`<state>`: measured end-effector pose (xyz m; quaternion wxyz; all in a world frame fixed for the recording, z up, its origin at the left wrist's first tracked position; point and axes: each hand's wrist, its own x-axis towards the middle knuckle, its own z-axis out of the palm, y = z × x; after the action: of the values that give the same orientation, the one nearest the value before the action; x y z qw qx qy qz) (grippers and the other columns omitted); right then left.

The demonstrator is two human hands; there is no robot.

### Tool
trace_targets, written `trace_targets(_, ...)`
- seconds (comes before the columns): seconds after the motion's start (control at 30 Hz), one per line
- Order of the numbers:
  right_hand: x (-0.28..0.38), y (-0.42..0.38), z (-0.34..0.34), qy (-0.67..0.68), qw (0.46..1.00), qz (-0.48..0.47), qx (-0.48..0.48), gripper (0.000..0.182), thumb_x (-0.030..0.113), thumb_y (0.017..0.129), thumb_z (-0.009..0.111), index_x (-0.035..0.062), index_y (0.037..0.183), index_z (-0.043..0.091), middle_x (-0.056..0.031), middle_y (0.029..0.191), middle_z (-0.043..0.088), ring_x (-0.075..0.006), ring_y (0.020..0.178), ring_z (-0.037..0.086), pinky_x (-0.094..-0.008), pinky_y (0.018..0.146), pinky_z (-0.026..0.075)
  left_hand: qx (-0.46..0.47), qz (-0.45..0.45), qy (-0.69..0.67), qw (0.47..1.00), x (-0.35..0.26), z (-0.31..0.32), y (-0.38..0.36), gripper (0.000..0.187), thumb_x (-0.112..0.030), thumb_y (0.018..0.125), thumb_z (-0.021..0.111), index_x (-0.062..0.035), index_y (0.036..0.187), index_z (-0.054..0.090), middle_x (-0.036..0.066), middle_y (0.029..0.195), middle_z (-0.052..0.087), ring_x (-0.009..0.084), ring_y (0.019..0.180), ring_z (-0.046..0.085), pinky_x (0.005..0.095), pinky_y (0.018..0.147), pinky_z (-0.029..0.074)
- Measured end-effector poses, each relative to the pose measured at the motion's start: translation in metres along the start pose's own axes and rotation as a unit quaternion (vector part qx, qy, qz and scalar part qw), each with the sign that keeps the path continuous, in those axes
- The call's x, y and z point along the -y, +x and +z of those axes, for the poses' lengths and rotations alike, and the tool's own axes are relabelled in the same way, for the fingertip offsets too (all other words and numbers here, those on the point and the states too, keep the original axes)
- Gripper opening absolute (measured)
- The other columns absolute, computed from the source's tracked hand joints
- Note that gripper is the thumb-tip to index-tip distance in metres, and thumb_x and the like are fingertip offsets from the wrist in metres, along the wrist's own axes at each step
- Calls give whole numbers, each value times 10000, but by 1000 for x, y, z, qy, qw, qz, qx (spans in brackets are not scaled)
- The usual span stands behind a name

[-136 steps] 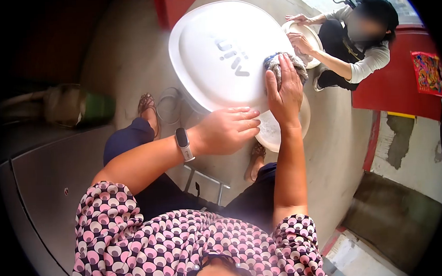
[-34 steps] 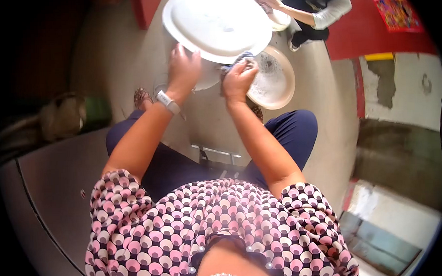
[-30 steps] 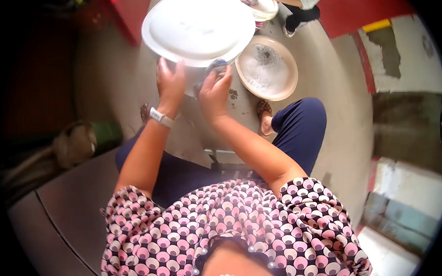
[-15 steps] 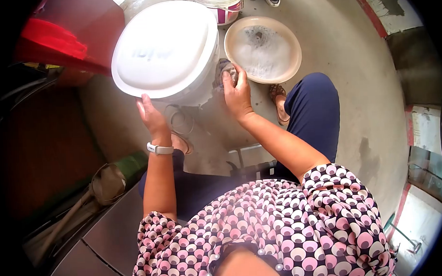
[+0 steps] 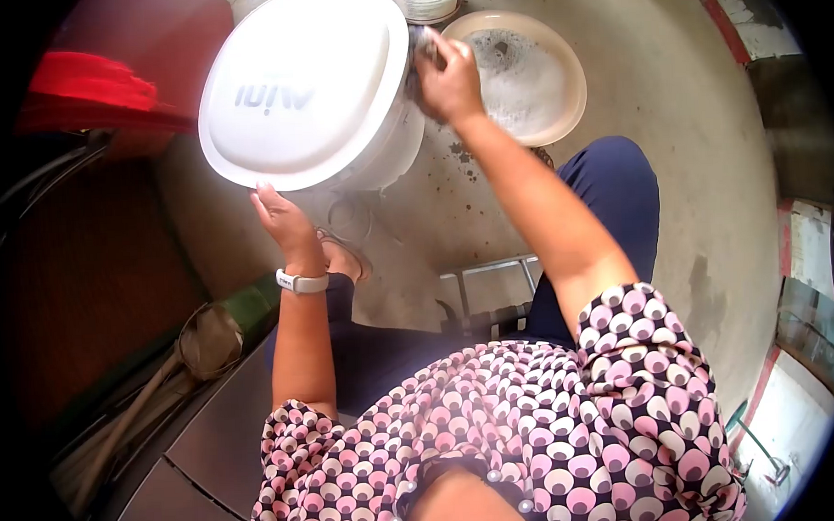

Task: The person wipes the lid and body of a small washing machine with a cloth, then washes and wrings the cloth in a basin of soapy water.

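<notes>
A large white lidded plastic box point(image 5: 307, 127), with grey letters on its lid, is held tilted in front of me. My left hand point(image 5: 285, 221) grips its near rim, thumb on the lid side and fingers partly hidden. My right hand point(image 5: 452, 80) is closed around a dark, wet-looking rag point(image 5: 419, 49), pressed against the box's right side near the far corner. The rag is blurred and partly covered by my fingers. Just right of that hand sits a beige basin point(image 5: 566, 117) holding white suds with a dark patch.
Beyond the box stands a white bucket point(image 5: 426, 3). Red cloth point(image 5: 89, 79) lies at the far left. Dark wet spots point(image 5: 466, 158) mark the concrete floor point(image 5: 689, 159). A metal frame point(image 5: 491, 269) is between my legs, and a long stick point(image 5: 129, 417) lies at lower left.
My right hand has moved the rag up and away from me along the box's right side. The box has shifted slightly, its lettering now clearer. My left hand keeps its grip.
</notes>
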<state>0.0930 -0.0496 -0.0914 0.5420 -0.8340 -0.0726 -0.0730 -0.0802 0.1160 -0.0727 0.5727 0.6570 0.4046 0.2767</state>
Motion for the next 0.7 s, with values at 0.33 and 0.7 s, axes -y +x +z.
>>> trace_targets(0.33,-5,22,1,143,989,19,10,353,164,713,631,81,1056,660,-216,976,603,-293,862,618,-316,788,484,-9,50,12,999,1,5,-3,582,-330,955,322,121,1321,280,277,1320,384,316,1237,377,345,1048,260)
trace_targets(0.7,45,-113,-13,215,949,30,230,341,35,742,623,69,1081,638,-110,1034,590,-197,977,577,-289,844,467,46,147,-88,984,9,14,12,533,-248,930,478,75,1315,300,183,1301,395,237,1162,414,346,1005,311)
